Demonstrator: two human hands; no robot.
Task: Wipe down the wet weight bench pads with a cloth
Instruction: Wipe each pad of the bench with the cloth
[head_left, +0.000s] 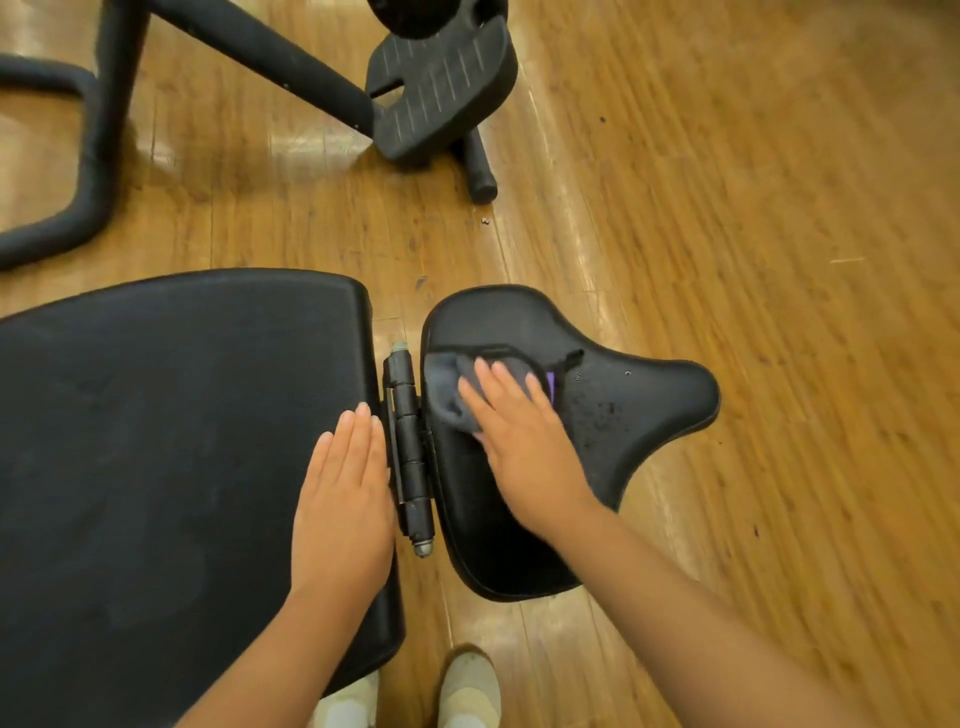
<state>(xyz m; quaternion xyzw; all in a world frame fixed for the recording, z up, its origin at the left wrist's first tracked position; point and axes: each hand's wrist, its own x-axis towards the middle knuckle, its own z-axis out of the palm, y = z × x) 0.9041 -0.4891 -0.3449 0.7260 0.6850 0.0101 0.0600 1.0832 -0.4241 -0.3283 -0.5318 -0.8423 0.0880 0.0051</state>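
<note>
— Where's the cloth (451, 387)?

— Under the right hand (511, 434), on the seat pad (613, 410). It's grey with a bit of purple showing past the fingers. The fingers lie straight and a little spread, pressing the cloth flat near the pad's hinge-side edge; most of it sticks out ahead of the fingertips.

— And the other hand?

— The left hand (343, 499) rests palm down on the big back pad (171, 441), fingers straight and together, right at the edge beside the hinge (408, 441).

— Pad still wet?

— Droplets sit on the seat pad just right of the cloth. Pale shoes (467, 691) stand on the wooden floor (779, 208) below.
</note>
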